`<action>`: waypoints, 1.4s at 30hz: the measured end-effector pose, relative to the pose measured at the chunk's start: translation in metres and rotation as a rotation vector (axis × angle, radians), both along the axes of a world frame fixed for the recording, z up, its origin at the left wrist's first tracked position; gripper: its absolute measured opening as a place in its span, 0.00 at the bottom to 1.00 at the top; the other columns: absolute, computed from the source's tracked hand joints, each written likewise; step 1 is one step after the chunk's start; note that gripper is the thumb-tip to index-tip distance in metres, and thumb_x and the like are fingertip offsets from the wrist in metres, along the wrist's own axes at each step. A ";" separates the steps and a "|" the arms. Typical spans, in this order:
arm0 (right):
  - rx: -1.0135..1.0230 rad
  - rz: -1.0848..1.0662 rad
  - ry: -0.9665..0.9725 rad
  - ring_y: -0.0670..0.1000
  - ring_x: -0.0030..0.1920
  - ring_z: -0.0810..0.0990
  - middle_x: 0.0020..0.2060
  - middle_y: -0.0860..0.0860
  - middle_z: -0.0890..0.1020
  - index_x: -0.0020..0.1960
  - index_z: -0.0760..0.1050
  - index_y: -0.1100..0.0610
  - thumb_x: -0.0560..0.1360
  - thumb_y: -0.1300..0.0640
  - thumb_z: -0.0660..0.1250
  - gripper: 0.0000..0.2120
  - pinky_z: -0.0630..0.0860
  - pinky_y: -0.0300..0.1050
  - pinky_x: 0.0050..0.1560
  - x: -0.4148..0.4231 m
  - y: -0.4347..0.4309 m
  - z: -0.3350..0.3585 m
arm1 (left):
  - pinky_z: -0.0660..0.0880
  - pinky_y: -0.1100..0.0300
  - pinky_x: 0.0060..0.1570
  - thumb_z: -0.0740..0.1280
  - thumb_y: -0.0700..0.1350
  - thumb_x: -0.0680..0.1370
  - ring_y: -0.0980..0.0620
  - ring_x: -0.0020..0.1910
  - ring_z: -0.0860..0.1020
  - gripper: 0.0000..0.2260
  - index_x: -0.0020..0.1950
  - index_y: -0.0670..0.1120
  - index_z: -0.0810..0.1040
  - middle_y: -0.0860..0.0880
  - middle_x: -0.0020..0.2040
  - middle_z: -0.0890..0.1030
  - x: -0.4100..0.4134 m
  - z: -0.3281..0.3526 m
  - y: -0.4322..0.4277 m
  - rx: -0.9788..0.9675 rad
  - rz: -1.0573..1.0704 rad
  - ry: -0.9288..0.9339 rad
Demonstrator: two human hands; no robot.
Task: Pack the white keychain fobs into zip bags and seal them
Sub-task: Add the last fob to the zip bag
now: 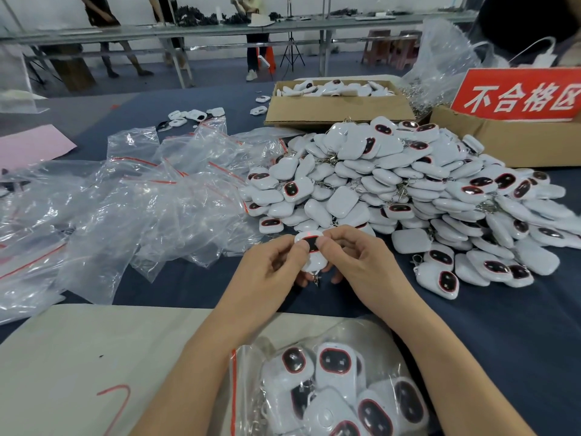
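Observation:
Both my hands hold one white keychain fob [312,251] above the dark table, its black red-rimmed window facing up. My left hand [273,268] pinches its left edge with the thumb on top. My right hand [355,259] pinches the right edge, thumb on the window. A metal clip hangs below the fob. A big heap of the same fobs [408,190] lies just beyond and to the right. A zip bag [330,388] holding several fobs lies under my forearms. Empty zip bags [132,196] with red strips are piled on the left.
A cardboard box [333,108] with more fobs stands behind the heap. Another box [518,140] with a red sign [518,96] sits at the far right. A beige mat [88,366] covers the near table. A pink sheet [28,146] lies far left. People stand at benches behind.

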State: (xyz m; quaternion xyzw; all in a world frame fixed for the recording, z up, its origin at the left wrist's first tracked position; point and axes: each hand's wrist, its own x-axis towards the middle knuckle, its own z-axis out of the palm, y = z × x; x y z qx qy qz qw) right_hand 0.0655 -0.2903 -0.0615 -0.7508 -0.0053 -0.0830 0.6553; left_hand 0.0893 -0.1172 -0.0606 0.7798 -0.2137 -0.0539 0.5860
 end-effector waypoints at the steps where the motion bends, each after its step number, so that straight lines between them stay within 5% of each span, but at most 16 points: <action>1: 0.004 0.001 -0.001 0.39 0.30 0.78 0.31 0.43 0.82 0.45 0.80 0.49 0.78 0.52 0.69 0.04 0.73 0.30 0.32 0.000 0.000 0.000 | 0.76 0.66 0.41 0.63 0.50 0.84 0.53 0.39 0.83 0.12 0.53 0.42 0.81 0.44 0.40 0.82 0.000 0.001 0.000 -0.003 -0.002 0.000; 6: 0.049 0.001 -0.002 0.41 0.32 0.80 0.31 0.44 0.83 0.47 0.81 0.51 0.79 0.54 0.69 0.03 0.75 0.33 0.32 0.002 0.000 -0.002 | 0.77 0.38 0.49 0.67 0.53 0.79 0.36 0.44 0.78 0.10 0.51 0.47 0.80 0.37 0.44 0.79 -0.003 0.003 -0.002 0.030 -0.027 -0.011; 8: 0.054 0.012 -0.004 0.40 0.31 0.79 0.31 0.44 0.83 0.47 0.81 0.51 0.79 0.55 0.69 0.03 0.75 0.33 0.32 0.002 0.000 -0.003 | 0.76 0.35 0.49 0.67 0.52 0.78 0.36 0.45 0.77 0.10 0.52 0.47 0.80 0.38 0.45 0.80 -0.003 0.003 -0.001 0.035 -0.021 -0.018; 17: 0.030 0.031 -0.015 0.40 0.32 0.79 0.31 0.43 0.82 0.48 0.80 0.52 0.79 0.54 0.68 0.04 0.75 0.33 0.34 0.002 -0.002 -0.005 | 0.76 0.42 0.46 0.67 0.50 0.79 0.41 0.44 0.77 0.04 0.52 0.54 0.80 0.46 0.42 0.80 -0.001 0.001 0.000 0.060 -0.033 -0.034; 27: 0.040 0.010 0.004 0.42 0.32 0.79 0.30 0.44 0.82 0.49 0.80 0.53 0.79 0.54 0.67 0.04 0.77 0.35 0.35 0.003 -0.003 -0.006 | 0.74 0.40 0.45 0.67 0.49 0.81 0.47 0.39 0.73 0.03 0.50 0.52 0.80 0.42 0.42 0.78 -0.003 0.003 -0.003 0.051 -0.019 -0.040; 32: 0.083 -0.011 0.004 0.43 0.37 0.82 0.39 0.45 0.84 0.52 0.79 0.48 0.79 0.55 0.68 0.04 0.78 0.37 0.36 0.002 -0.001 -0.005 | 0.79 0.48 0.47 0.67 0.50 0.82 0.53 0.43 0.79 0.03 0.55 0.55 0.80 0.54 0.44 0.81 0.000 -0.002 -0.003 0.012 0.078 -0.062; 36: 0.091 0.034 -0.077 0.45 0.46 0.84 0.49 0.44 0.84 0.55 0.80 0.45 0.78 0.54 0.69 0.07 0.80 0.37 0.41 -0.001 0.000 -0.001 | 0.75 0.64 0.49 0.68 0.49 0.81 0.60 0.50 0.80 0.06 0.58 0.53 0.80 0.58 0.51 0.81 0.000 -0.005 -0.004 0.157 0.133 -0.232; 42: 0.150 0.044 -0.094 0.53 0.54 0.84 0.50 0.51 0.86 0.49 0.82 0.53 0.79 0.64 0.67 0.07 0.79 0.46 0.61 -0.002 -0.002 -0.001 | 0.76 0.62 0.53 0.70 0.46 0.81 0.58 0.53 0.81 0.05 0.56 0.54 0.80 0.60 0.51 0.83 -0.001 -0.007 -0.001 0.122 0.139 -0.323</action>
